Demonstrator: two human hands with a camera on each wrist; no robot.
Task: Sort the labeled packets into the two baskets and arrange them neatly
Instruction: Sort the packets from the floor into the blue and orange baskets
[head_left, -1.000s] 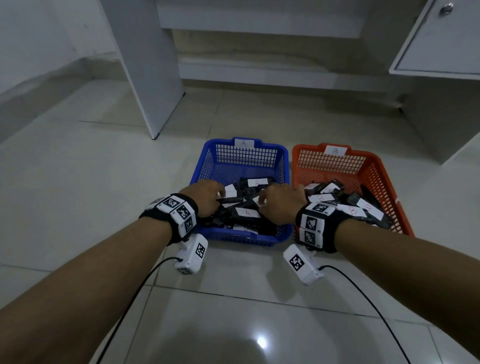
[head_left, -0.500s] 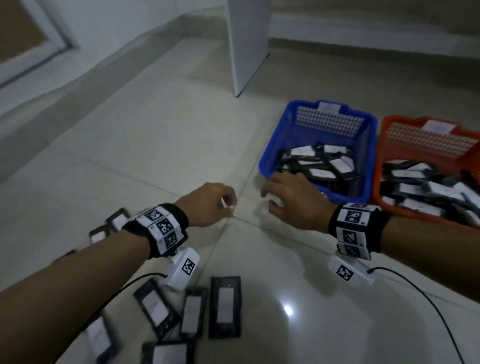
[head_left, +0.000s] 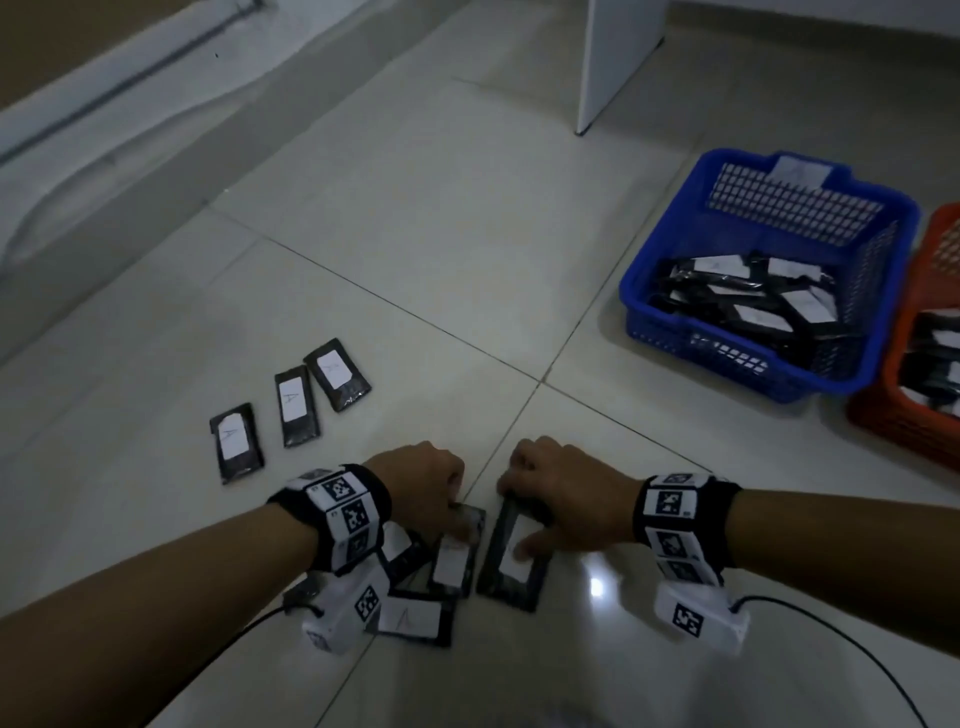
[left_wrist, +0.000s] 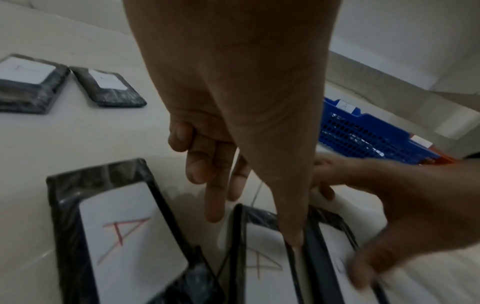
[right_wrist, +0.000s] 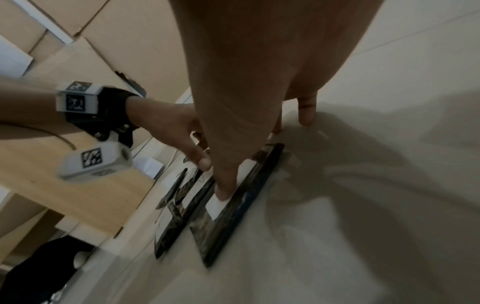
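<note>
Packets, black with white paper labels, lie flat on the tiled floor (head_left: 426, 218) in two loose groups. Three of them (head_left: 291, 405) sit apart to the left, each with its long axis running roughly away from the person, the farthest one tilted to the right; their labels read A. Nearer in, at least four more crowd under the wrists: one (head_left: 511, 556) under the right hand (head_left: 561, 499), long axis running away from the person, its thumb pressing the label and fingers curled over the far end, gripping it; one (head_left: 454, 561) beside it, touched by the left hand (head_left: 415, 488), whose thumb rests on the packet's right edge and whose fingers curl down by its far end, though a firm hold is unclear; one (head_left: 410, 618) lying crosswise below; and one half hidden beneath the left wrist. Two baskets stand well off to the right, side by side: a blue basket (head_left: 670, 312) and an orange basket (head_left: 893, 415), both holding jumbled packets.
</note>
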